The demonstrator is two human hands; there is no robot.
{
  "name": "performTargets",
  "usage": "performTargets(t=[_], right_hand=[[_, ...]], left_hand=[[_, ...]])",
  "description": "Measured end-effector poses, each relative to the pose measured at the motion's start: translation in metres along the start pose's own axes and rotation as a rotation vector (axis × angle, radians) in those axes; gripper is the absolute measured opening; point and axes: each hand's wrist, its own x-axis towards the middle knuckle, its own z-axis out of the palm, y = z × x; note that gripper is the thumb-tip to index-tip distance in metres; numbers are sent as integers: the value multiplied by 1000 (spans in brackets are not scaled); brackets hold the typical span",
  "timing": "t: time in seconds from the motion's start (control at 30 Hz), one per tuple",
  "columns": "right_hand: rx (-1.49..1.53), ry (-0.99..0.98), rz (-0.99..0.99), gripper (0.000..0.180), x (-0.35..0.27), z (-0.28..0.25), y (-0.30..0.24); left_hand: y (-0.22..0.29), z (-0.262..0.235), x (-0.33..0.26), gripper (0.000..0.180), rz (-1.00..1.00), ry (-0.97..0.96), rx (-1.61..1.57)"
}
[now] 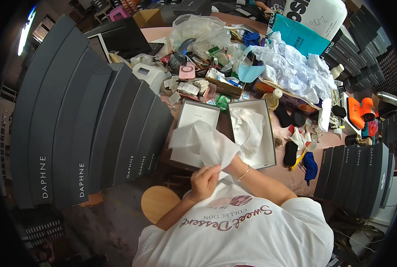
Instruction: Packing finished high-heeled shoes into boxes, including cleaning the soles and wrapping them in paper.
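Note:
A sheet of thin white paper (207,144), like wrapping tissue, hangs crumpled in front of me. My left hand (204,183) pinches its near edge with closed fingers. My right hand (235,163) reaches into or behind the same sheet. The paper covers its fingers, so their grip is hidden; a bracelet (244,172) circles that wrist. Below the sheet lies an open grey box part (201,112) with a white inside, partly covered. Beside it on the right, an open grey shoebox (269,133) holds a bundle of white paper (248,129); what that wraps cannot be seen.
Tall stacks of dark grey shoeboxes (78,124) stand close at my left, with more boxes (354,173) at the right. Clutter, crumpled white paper (292,66), a white label printer (148,76) and an orange tape dispenser (360,111) crowd the table. A round stool (160,204) stands below.

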Motion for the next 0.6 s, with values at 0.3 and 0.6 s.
performTargets(t=[0.3,0.6], right_hand=[[-1761,-36,-920,38,62,-11,24],[-1863,522,-1059,42,-22,-72,-71]], left_hand=[[-25,-3,-11,15,-96,-141,173],[-89,-5,-13,27,-361,-13,50]])
